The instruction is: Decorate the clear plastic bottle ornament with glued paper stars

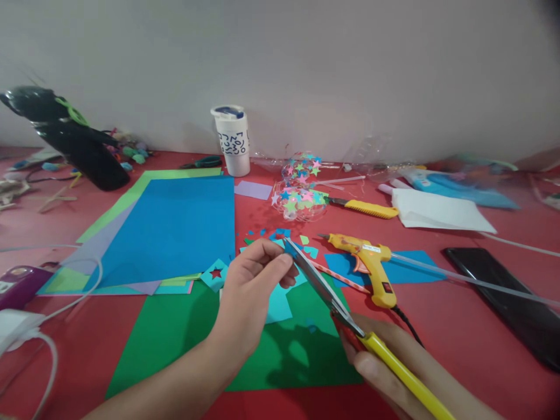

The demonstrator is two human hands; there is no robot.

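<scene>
My left hand (pixel 251 297) is held above a green paper sheet (pixel 175 338), its fingers pinched on a small blue paper piece (pixel 289 246). My right hand (pixel 394 367) grips yellow-handled scissors (pixel 332 297) at the lower right. The blades point up and left and meet the blue piece at my left fingertips. Small paper scraps (pixel 280 234) lie on the red table just beyond. A cyan square with a star-shaped hole (pixel 215 273) rests left of my left hand.
A stack of coloured sheets topped by a blue sheet (pixel 175 227) lies left. A yellow glue gun (pixel 367 259), a yellow cutter (pixel 367 207), a phone (pixel 507 303), white paper (pixel 437 211), a white cup (pixel 233 140) and a clear bag of stars (pixel 300 192) surround the work spot.
</scene>
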